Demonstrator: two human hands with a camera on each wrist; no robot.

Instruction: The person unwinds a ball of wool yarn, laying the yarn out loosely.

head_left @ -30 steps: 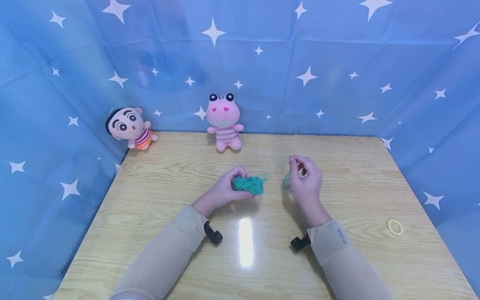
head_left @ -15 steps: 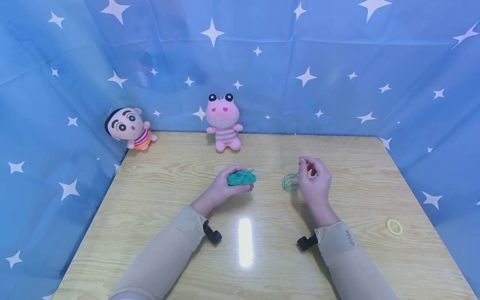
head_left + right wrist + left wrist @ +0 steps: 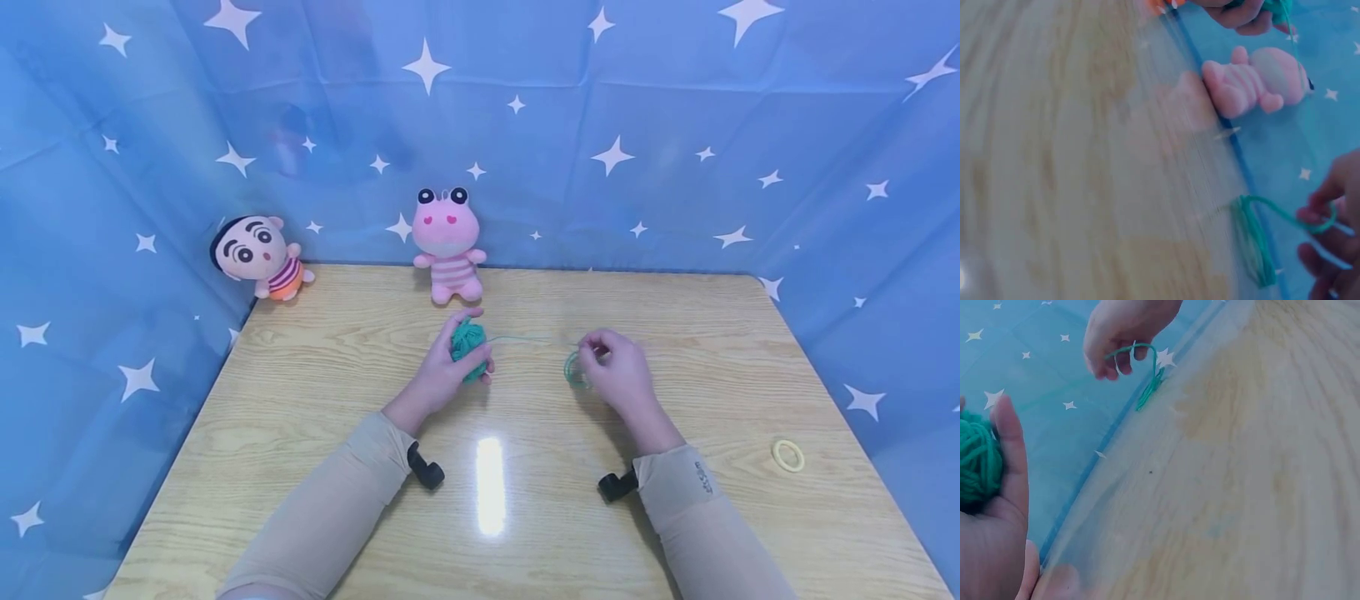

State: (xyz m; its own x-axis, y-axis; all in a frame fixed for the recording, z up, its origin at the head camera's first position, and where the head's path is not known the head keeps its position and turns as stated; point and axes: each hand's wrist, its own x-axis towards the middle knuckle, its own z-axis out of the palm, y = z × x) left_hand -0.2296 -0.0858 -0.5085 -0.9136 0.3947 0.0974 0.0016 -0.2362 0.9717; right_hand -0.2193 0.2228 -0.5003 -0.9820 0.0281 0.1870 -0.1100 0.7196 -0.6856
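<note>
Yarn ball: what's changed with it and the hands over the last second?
The left hand has moved the yarn ball left and slightly forward, turning it from crosswise to lengthwise in the head view. The right hand swung right, then partly back. Nothing was let go; the ring, pink toy and doll stayed put.

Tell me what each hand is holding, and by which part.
The left hand grips the green yarn ball around its sides; the right hand pinches its strand partway along, between ball and loose loops.
</note>
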